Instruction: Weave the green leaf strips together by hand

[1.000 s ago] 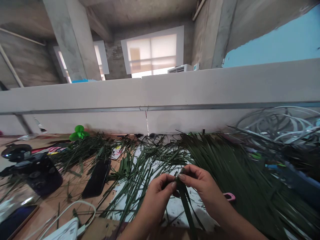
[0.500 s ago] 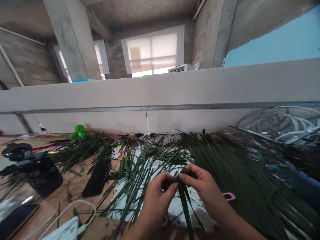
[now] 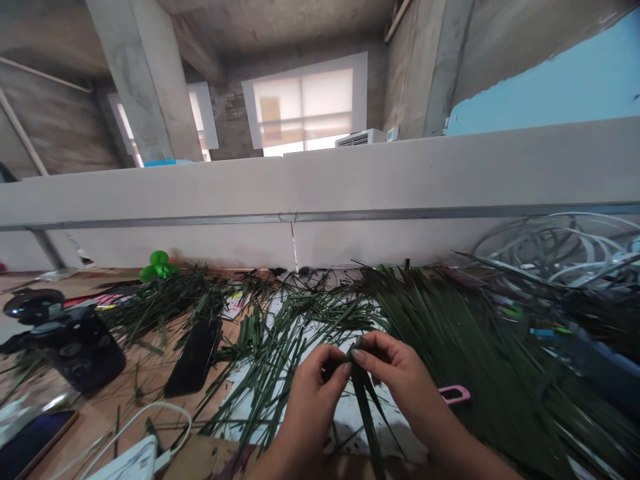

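While long, flat, dark-green leaf strips [image 3: 367, 420] were pinched at the top by bare left hand [image 3: 319, 383] and bare right hand [image 3: 395, 365], down over the white, leaf-strewn sheet [image 3: 345, 415] their tails were dangled!

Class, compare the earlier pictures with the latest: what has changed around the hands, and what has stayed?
The right hand has shifted slightly left, uncovering more of the pink loop by its wrist. The hanging green strips have swung slightly left too. Nothing was visibly taken up or let go: the left hand and right hand still pinch the strips. The leaf pile stayed put.
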